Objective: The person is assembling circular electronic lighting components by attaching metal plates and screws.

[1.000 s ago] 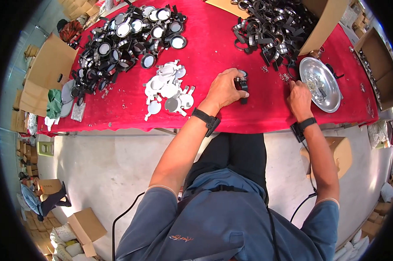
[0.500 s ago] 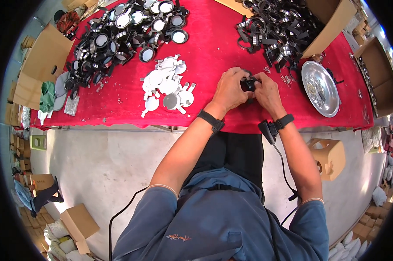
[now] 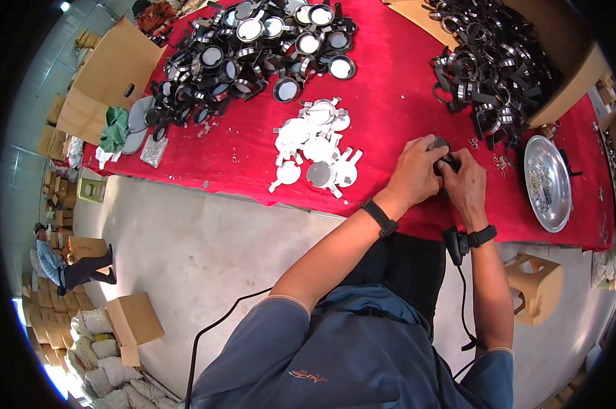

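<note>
Both my hands meet over the front part of the red-covered table. My left hand (image 3: 416,170) closes around a small black round part (image 3: 447,163) from its left side. From the right, my right hand (image 3: 466,180) grips the same part, thumb and fingers pressed against it. My fingers cover most of the part, so its details are hidden. Left of my hands lies a heap of white discs with short tabs (image 3: 319,146). To the right stands an oval metal bowl (image 3: 534,204) holding many small metal pieces.
Black rings fitted with pale discs (image 3: 287,90) are heaped at the far left. Black and silver rings (image 3: 485,68) pile up before a cardboard box (image 3: 577,82). A tan stool (image 3: 536,290) stands below the table's right side. A person (image 3: 56,262) is at far left.
The whole view has shifted, so the table and piles sit farther right and slightly lower. Both hands still hold the black round part, with only slight finger shifts.
</note>
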A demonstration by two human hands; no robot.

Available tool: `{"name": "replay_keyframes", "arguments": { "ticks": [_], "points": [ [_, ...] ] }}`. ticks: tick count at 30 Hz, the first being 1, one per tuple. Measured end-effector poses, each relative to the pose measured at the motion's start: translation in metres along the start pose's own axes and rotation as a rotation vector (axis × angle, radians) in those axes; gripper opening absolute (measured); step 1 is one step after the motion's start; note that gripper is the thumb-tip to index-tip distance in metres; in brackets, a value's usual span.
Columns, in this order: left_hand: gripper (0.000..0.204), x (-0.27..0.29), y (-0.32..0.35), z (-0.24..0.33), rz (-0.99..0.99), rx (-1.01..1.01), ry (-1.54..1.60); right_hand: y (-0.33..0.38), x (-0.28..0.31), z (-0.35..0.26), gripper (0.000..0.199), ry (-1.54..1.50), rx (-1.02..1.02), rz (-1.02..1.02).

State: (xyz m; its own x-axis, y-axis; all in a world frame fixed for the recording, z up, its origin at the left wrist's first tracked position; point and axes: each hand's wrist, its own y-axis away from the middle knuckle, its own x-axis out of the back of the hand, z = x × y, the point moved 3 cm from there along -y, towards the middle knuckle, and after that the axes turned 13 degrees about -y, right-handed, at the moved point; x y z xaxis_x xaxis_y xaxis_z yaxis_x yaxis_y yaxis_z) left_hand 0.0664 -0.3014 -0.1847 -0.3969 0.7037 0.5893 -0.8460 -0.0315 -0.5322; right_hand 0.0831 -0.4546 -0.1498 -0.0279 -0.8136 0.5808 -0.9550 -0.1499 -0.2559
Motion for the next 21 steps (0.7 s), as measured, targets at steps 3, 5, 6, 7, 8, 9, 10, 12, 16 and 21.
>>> {"name": "replay_keyframes", "arguments": {
  "ticks": [3,5,6,7,8,9,10,12,16,21],
  "points": [
    [0.045,0.001,-0.001,-0.003,0.048,-0.043,-0.036,0.01,-0.006,-0.005,0.024,0.019,0.025,0.024],
    [0.038,0.005,-0.008,0.0,-0.019,-0.051,0.029,0.019,-0.007,-0.009,0.018,-0.072,0.14,0.123],
    [0.035,0.007,-0.01,0.005,0.016,-0.042,0.022,0.021,-0.005,-0.004,0.018,-0.066,0.133,0.13],
    [0.036,0.009,-0.011,0.006,-0.018,-0.022,0.026,0.021,-0.006,-0.001,0.016,-0.059,0.127,0.129],
    [0.038,0.011,-0.011,0.009,-0.053,-0.002,0.03,0.023,-0.007,0.001,0.015,-0.053,0.121,0.128],
    [0.038,0.013,-0.011,0.013,-0.062,-0.012,0.033,0.03,-0.006,0.003,0.015,-0.084,0.114,0.161],
    [0.041,0.013,-0.009,0.015,-0.121,0.031,0.043,0.033,-0.007,0.004,0.015,-0.086,0.113,0.171],
    [0.045,0.011,-0.01,0.019,-0.187,0.063,0.053,0.04,-0.007,0.005,0.015,-0.066,0.116,0.244],
    [0.07,0.018,-0.011,0.01,-0.194,0.036,-0.038,0.049,-0.006,0.006,0.014,-0.172,0.114,0.254],
    [0.073,0.02,-0.012,-0.024,-0.399,0.268,0.333,0.033,0.021,0.012,0.018,-0.369,-0.057,0.24]
  ]
}}
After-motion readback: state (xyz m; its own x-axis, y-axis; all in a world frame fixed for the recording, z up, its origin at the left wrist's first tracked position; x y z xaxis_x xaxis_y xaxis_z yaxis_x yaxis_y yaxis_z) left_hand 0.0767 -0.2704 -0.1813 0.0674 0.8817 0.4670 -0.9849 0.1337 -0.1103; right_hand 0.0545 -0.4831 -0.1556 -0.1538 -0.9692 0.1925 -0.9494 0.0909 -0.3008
